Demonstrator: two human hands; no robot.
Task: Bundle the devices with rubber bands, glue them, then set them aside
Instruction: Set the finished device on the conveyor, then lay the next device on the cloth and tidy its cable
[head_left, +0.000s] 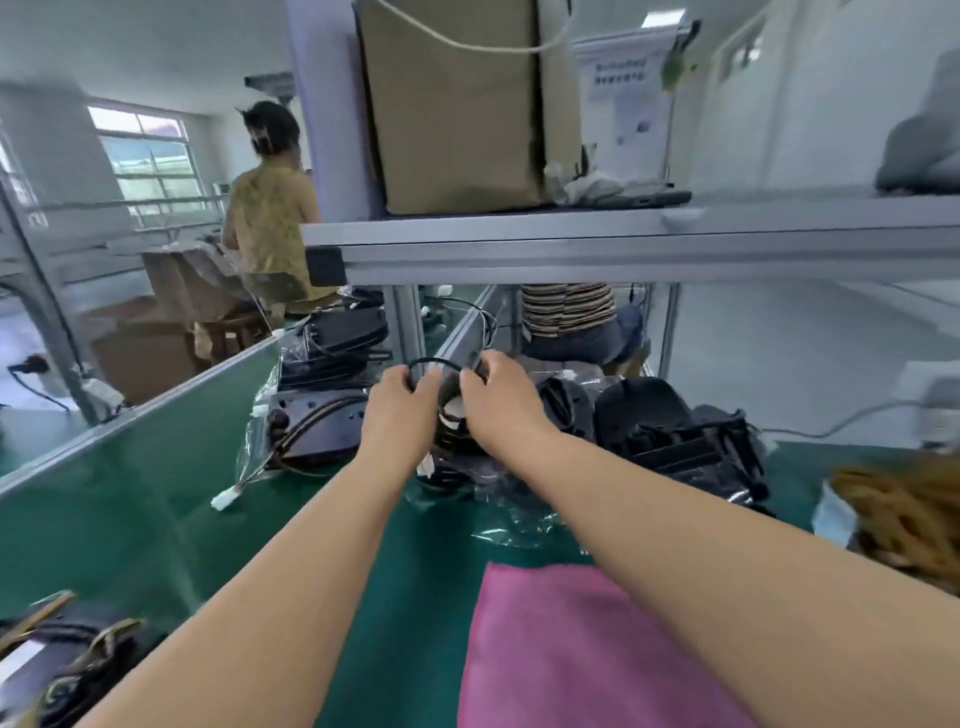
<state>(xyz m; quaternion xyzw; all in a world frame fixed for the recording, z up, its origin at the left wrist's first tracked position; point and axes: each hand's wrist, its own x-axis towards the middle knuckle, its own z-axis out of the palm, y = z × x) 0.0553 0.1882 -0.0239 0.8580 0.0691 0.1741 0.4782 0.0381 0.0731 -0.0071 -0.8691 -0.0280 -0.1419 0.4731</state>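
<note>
Both arms reach forward over the green table. My left hand and my right hand each grip a black cable that loops between them, above a black device with white tags lying on clear plastic. Another black device with a wire and a white plug lies to the left. More black devices are piled to the right. A heap of tan rubber bands sits at the right edge.
A pink cloth lies near me. Banded black devices lie at the bottom left. An aluminium shelf with a cardboard box hangs overhead. Two people sit beyond the table.
</note>
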